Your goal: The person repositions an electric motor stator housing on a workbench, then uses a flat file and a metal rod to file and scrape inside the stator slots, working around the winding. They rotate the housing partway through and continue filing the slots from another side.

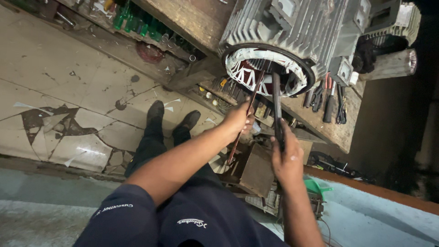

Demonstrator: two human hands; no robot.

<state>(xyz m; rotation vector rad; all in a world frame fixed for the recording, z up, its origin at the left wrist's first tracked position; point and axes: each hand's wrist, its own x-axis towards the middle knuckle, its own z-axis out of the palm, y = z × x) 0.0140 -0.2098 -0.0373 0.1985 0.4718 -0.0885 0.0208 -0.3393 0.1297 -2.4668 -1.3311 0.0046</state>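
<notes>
A large grey finned electric motor stator [292,27] lies on a wooden workbench [329,126], its open end facing me, white insulation and windings [244,68] showing inside. My left hand [238,118] grips a thin reddish rod or strip [249,107] that runs up into the stator's opening. My right hand [287,158] holds a dark flat bar-like tool [276,103] whose tip reaches into the same opening. Both hands sit just below the stator's rim.
Pliers and cutters [327,96] lie on the bench to the right of the stator. A second finned motor [402,20] sits behind. Green bottles [137,20] line a shelf. A brown box [256,169] stands below. My legs and shoes [155,112] stand on cracked floor tiles [68,91].
</notes>
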